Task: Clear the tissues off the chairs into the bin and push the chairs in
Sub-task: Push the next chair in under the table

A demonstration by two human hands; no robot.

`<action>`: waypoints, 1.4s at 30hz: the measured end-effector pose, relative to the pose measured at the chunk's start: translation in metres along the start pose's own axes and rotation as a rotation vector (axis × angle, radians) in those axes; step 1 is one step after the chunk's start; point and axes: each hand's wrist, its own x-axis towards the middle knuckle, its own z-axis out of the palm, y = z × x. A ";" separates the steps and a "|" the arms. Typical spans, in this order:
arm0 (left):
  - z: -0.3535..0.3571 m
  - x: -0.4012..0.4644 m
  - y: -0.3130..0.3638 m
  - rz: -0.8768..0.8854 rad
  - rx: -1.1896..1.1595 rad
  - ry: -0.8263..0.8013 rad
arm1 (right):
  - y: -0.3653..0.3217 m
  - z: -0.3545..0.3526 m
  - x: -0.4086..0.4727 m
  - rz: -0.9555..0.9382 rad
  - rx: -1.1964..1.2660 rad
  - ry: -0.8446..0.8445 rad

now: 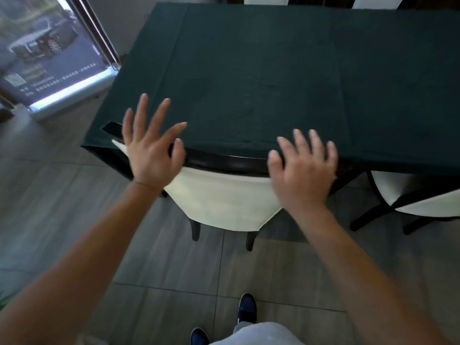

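Surface: rectangular table draped in a dark green cloth (261,70), top bare, long axis running left to right across the view. Floor of grey wood-grain tiles (62,195).

Room: a standing printed banner showing a dark car (47,53) with a pale metal base sits at far left beside the table's left end. No bin or other container is in view; no tissues are visible.

Task item: cream-upholstered dining chair with a dark wooden top rail and dark legs (221,197), seen from behind and above. Its back faces the person, its seat hidden under the near table edge; the top rail lies along that edge, touching or just beside the cloth. Long axis of the backrest runs left to right.

Neighbouring pieces: a second cream chair with crossed dark back struts (418,197) at right, also at the near edge; two cream chair backs (266,0) at the far side.

Left hand (151,148): fingers spread apart, palm down, over the rail's left end, gripping nothing.

Right hand (303,170): fingers spread, palm down, over the rail's right end, gripping nothing.

Person: dark blue shoes (246,310) on the tiles below.
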 end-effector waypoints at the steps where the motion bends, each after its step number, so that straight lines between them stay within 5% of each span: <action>1: -0.001 -0.005 -0.017 -0.022 0.007 -0.033 | -0.015 0.004 0.001 -0.032 0.009 -0.015; 6: 0.002 -0.021 -0.050 -0.007 -0.003 -0.110 | -0.035 0.026 0.007 -0.087 0.005 0.005; 16: 0.040 -0.005 0.046 -0.041 0.062 0.013 | 0.060 0.034 0.055 -0.058 -0.047 -0.090; 27: 0.049 0.002 -0.099 -0.027 0.008 -0.177 | -0.073 0.069 0.024 -0.027 0.022 -0.088; 37: 0.097 0.048 0.015 -0.049 0.025 -0.075 | 0.042 0.080 0.124 0.075 -0.077 -0.066; 42: 0.107 0.049 -0.001 -0.029 0.028 -0.084 | 0.030 0.089 0.127 0.154 -0.077 -0.139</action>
